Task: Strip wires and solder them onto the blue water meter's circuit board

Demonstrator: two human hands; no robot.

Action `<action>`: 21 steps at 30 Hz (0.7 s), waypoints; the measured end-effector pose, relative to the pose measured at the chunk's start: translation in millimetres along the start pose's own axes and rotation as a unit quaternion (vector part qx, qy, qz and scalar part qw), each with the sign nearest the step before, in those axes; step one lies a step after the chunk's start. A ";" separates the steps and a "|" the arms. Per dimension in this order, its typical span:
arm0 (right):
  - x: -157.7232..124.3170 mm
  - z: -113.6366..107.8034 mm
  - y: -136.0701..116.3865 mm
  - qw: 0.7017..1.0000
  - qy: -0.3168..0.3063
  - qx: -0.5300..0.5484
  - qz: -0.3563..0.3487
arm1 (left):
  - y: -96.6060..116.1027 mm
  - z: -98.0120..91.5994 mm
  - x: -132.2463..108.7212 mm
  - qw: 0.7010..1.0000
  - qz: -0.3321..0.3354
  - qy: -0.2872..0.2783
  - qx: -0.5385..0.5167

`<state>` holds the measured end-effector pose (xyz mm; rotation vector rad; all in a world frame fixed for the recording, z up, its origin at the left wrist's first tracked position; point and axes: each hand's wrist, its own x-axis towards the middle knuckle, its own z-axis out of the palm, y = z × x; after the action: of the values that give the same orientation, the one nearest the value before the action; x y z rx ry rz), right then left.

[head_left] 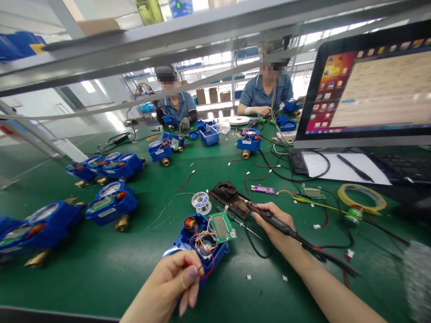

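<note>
My left hand pinches the end of a thin red and dark wire that runs out of an opened blue water meter. A green circuit board with a small display rests tilted on the meter's far edge, and more wires show inside the housing. In my right hand is a black soldering iron, its front end at the dark soldering stand. Beside the stand is a solder spool, a strand trailing left. A thin screwdriver lies between meter and iron.
Several blue meters with brass fittings stand at left. A purple battery, yellow tape, loose wires and cables lie at centre and right. A monitor and keyboard occupy the right. Two co-workers sit opposite, below an overhead shelf.
</note>
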<state>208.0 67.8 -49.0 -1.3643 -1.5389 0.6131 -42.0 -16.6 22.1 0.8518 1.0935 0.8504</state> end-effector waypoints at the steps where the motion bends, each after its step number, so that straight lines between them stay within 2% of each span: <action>1: 0.3 0.0 1.4 1.000 0.001 0.011 0.017 | 0.8 -1.3 0.4 1.000 0.002 0.000 -0.014; 3: -3.2 -3.7 4.6 0.998 0.017 0.030 0.048 | 2.2 -4.7 1.7 0.999 0.006 -0.001 -0.051; 6: -13.5 -14.2 8.6 0.989 0.082 0.081 0.090 | 6.1 -9.9 6.1 0.997 0.004 0.006 -0.076; 9: -21.9 -21.2 6.3 0.963 0.163 0.184 0.110 | 15.4 -12.1 15.0 0.999 0.011 0.031 -0.008; 12: -27.6 -21.4 -7.1 0.931 0.207 0.279 0.114 | 24.7 -8.5 27.7 0.992 0.051 0.084 0.077; 14: -31.9 -19.4 -19.5 0.912 0.214 0.330 0.118 | 25.3 -3.5 35.0 0.989 0.062 0.094 0.100; 17: -40.0 -14.8 -34.5 0.895 0.218 0.374 0.106 | 14.5 3.8 37.7 0.994 0.041 0.076 0.074; 21: -47.4 -3.6 -42.2 0.934 0.164 0.312 0.057 | -6.7 9.2 28.0 0.996 0.064 0.053 0.038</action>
<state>187.8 11.8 -26.8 -0.9990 -0.8876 0.8148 -25.5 4.2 7.6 0.9582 1.1792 0.9750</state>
